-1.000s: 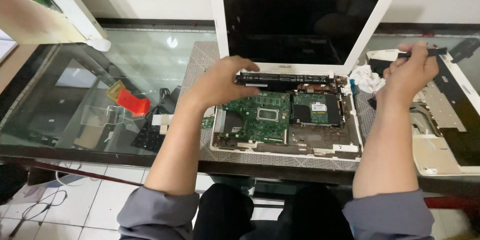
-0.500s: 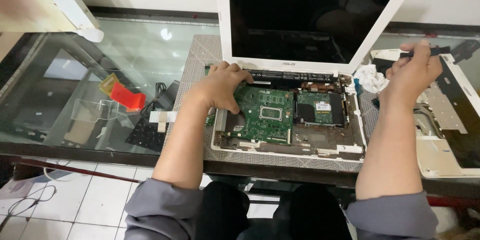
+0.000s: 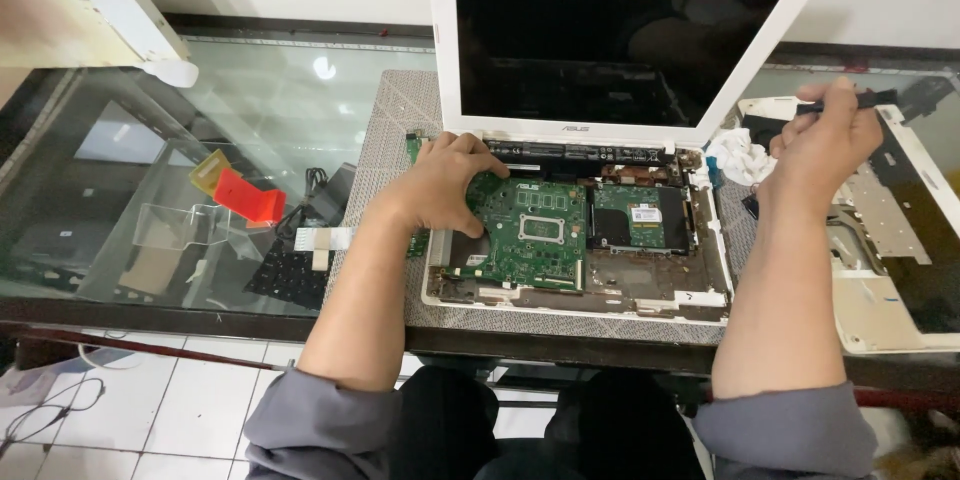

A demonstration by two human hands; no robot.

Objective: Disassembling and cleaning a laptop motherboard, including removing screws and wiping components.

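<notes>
- The green circuit board (image 3: 528, 230) is seated in the opened white laptop (image 3: 600, 140) on the glass tabletop (image 3: 250, 110).
- The board's left edge is pressed by the left hand (image 3: 440, 185), its fingers spread loosely.
- A thin black tool (image 3: 850, 100) is gripped by the right hand (image 3: 820, 145), beside a white cloth (image 3: 738, 155).

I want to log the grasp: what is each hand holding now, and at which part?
The right hand pinches a thin black tool at its near end. The left hand holds nothing; it rests on the green motherboard's left edge.

Glass table (image 3: 250, 90) carries grey mat (image 3: 400, 110), opened laptop (image 3: 600, 270).
</notes>
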